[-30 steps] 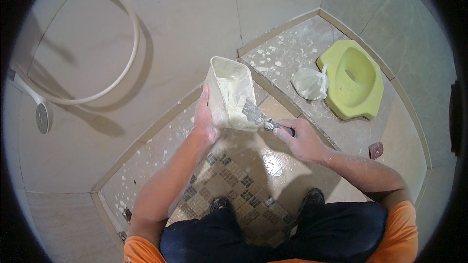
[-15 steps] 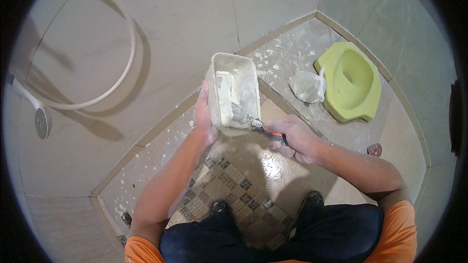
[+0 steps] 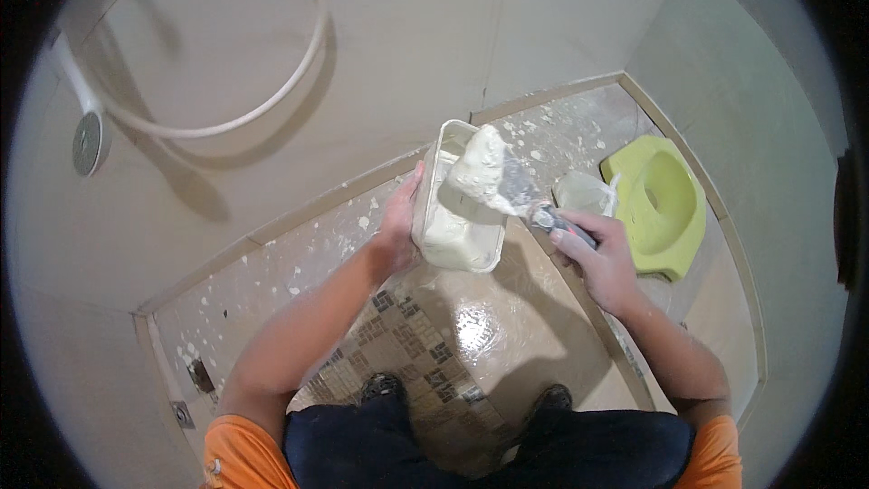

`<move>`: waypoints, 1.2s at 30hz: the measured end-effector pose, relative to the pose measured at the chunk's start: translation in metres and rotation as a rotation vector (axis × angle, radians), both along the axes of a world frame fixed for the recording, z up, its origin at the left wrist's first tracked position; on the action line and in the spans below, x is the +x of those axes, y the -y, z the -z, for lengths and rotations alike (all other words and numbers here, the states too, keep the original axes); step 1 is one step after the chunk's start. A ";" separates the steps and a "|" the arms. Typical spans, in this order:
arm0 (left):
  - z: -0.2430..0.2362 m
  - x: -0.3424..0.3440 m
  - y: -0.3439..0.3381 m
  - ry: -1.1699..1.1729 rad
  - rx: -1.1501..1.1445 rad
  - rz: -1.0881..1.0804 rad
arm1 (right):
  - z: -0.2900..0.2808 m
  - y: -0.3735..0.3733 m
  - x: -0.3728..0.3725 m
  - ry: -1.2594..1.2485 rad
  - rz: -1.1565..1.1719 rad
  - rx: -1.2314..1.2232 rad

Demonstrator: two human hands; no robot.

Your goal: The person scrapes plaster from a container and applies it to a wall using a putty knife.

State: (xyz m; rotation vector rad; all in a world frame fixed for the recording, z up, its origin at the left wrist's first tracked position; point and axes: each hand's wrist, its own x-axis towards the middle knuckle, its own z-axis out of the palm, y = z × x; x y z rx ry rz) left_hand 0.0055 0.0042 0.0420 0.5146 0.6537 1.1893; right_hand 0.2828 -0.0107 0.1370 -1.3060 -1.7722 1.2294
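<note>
Paste-laden scraper held above the tub

A thick heap of pale paste (image 3: 478, 166) sits on the blade of the scraper (image 3: 519, 186), over the mouth of the white tub (image 3: 458, 255). The right hand (image 3: 604, 261) is wrapped around the scraper's dark handle, so the blade lies ahead and to the left of its fingers. The left hand (image 3: 398, 225) clasps the tub's left side, putting the tub between the 2 hands. Carrying this load well calls for a steady wrist, a blade kept nearly flat, and the tub underneath to catch drips. Past the right hand, on a spattered ledge (image 3: 548, 118), a white plastic bag (image 3: 577, 190) sits just beside 1 yellow-green basin (image 3: 668, 208). A shower head (image 3: 90, 143) hangs far left.
</note>
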 end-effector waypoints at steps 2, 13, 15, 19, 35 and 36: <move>0.008 -0.005 -0.005 0.194 0.027 0.057 | -0.005 0.008 0.001 0.086 0.012 0.398; 0.014 -0.003 -0.001 0.127 -0.129 0.066 | -0.002 0.014 -0.007 0.315 -0.265 0.552; 0.007 -0.001 0.002 0.097 -0.171 0.062 | -0.007 0.010 -0.006 0.308 -0.244 0.578; 0.010 0.000 0.000 0.052 -0.198 0.061 | -0.010 0.001 -0.003 0.443 -0.164 0.575; 0.018 0.009 -0.012 -0.097 -0.162 0.131 | -0.009 0.029 -0.017 0.746 -0.468 0.599; 0.018 0.008 -0.013 -0.097 -0.178 0.121 | -0.015 0.023 -0.016 0.699 -0.438 0.598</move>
